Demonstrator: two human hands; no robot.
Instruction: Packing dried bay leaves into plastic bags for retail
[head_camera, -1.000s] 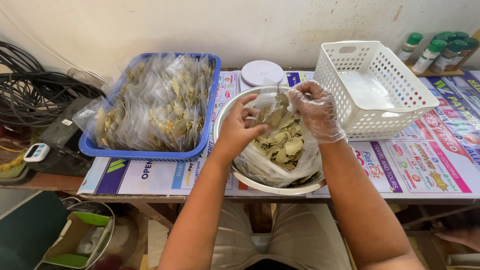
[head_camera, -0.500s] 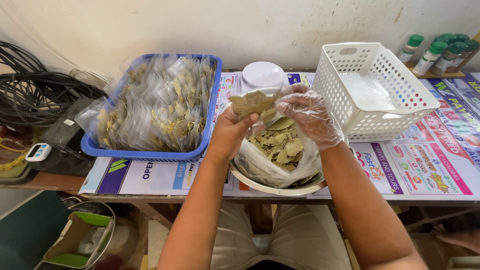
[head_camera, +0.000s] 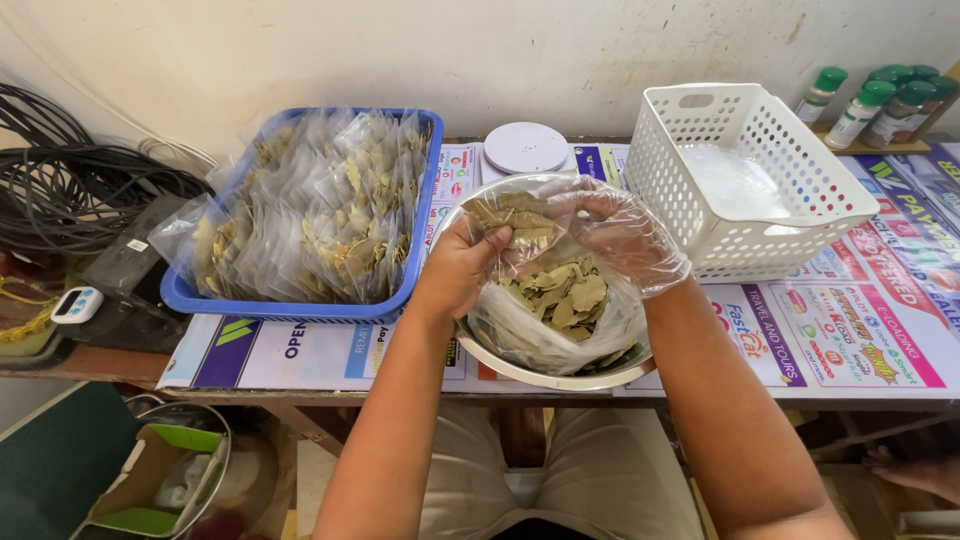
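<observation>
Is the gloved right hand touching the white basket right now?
Apart. The head view shows the right hand over the metal bowl, with a strip of table between its glove and the white basket.

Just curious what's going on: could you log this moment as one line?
left hand: holds small clear packet | right hand: gloved, pushing dried leaves in | below: metal bowl
</observation>
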